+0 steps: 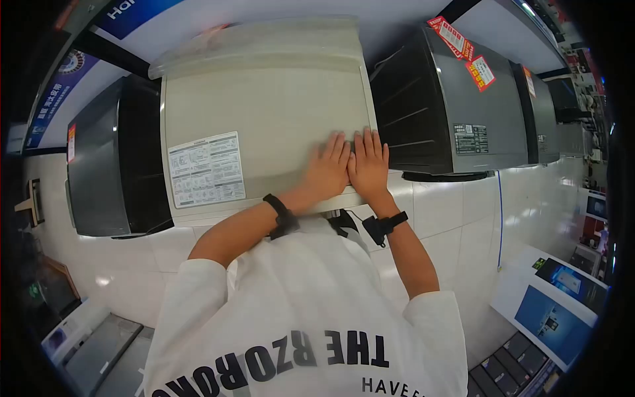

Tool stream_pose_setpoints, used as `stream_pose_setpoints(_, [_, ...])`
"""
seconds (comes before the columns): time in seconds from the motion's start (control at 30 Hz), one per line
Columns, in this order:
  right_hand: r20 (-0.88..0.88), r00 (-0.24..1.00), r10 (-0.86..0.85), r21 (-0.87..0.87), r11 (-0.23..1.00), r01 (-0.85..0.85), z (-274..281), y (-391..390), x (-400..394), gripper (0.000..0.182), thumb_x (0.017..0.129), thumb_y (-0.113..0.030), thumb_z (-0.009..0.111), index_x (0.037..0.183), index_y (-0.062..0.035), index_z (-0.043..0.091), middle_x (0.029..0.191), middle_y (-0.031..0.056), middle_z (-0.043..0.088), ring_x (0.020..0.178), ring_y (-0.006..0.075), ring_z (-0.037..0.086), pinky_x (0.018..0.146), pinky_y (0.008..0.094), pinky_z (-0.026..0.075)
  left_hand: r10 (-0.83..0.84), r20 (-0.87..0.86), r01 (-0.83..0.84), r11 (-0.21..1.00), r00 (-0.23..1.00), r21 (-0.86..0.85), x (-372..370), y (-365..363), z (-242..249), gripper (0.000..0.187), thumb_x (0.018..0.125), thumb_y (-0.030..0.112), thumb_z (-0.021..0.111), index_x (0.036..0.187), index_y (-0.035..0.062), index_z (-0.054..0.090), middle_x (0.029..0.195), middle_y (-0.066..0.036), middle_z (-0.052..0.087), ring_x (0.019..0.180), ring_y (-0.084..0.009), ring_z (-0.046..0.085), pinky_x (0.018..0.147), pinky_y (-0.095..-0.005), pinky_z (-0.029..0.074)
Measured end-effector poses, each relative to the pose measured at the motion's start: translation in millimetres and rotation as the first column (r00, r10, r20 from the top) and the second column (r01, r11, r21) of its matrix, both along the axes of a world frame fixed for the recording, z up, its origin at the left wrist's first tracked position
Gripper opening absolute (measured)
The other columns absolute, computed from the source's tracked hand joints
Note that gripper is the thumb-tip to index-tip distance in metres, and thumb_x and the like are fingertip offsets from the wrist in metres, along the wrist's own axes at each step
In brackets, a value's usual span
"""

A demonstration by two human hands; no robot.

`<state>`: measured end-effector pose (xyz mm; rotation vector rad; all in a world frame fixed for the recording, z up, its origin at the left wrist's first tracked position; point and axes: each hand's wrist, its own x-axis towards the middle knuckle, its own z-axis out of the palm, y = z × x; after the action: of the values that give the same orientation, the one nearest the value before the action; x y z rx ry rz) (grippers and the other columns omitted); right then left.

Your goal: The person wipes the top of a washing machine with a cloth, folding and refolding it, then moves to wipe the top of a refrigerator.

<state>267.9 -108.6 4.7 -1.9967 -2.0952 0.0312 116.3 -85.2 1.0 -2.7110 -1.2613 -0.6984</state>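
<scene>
A large appliance with a beige top panel (264,106) stands right in front of me. On the near left part of the panel is a white printed instruction sheet (207,170). My left hand (327,171) lies palm down near the panel's right edge, its fingers stretched out. Beside it, my right hand (368,164) also rests flat at that edge, fingers extended and pointing away from me. The two hands touch or nearly touch, and neither holds anything visible. Whatever is under the palms is hidden. Both wrists wear black bands.
Clear wrap (258,43) covers the appliance's back edge. Close on the right stands a dark grey appliance (476,106) with red price tags; another dark appliance (99,159) stands on the left. White floor tiles (436,212) lie below. Boxes with blue pictures (555,321) are at lower right.
</scene>
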Motion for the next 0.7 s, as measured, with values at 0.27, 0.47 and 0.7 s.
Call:
stream_pose_setpoints(0.27, [-0.043,0.998,0.051,0.094,0.994,-0.046,-10,71,5,0.05,0.096,-0.029,0.05,0.139,-0.0039,0.054,0.153,0.0193,0.044,0.145,0.0398,0.036,0.112,0.063,0.031,0.059,0.008,-0.058,0.998,0.998,-0.02,4,63,-6,0.037,0.095,0.03,0.056,0.119,0.0041,0.068,0.135,-0.017,0.062,0.133,-0.0307,0.054,0.1,-0.0552,0.042])
stream_pose_setpoints(0.47, [0.014,0.995,0.097,0.177,0.979,-0.098,2,119,0,0.047,0.088,-0.018,0.063,0.133,-0.0029,0.059,0.147,0.0165,0.051,0.142,0.0348,0.042,0.112,0.0567,0.035,0.081,-0.033,-0.085,0.985,0.996,-0.152,2,117,-9,0.054,0.092,0.032,0.056,0.135,-0.0009,0.056,0.149,-0.022,0.048,0.143,-0.0348,0.04,0.104,-0.0602,0.036])
stream_pose_setpoints(0.7, [-0.056,0.996,0.07,0.216,0.975,-0.056,-5,140,-1,0.048,0.089,-0.014,0.062,0.133,0.0058,0.057,0.144,0.0269,0.052,0.136,0.0431,0.048,0.112,0.0507,0.039,0.018,-0.038,-0.02,0.998,0.999,-0.061,-3,162,-5,0.053,0.09,0.029,0.06,0.135,0.001,0.057,0.149,-0.017,0.05,0.143,-0.0316,0.042,0.102,-0.0591,0.04])
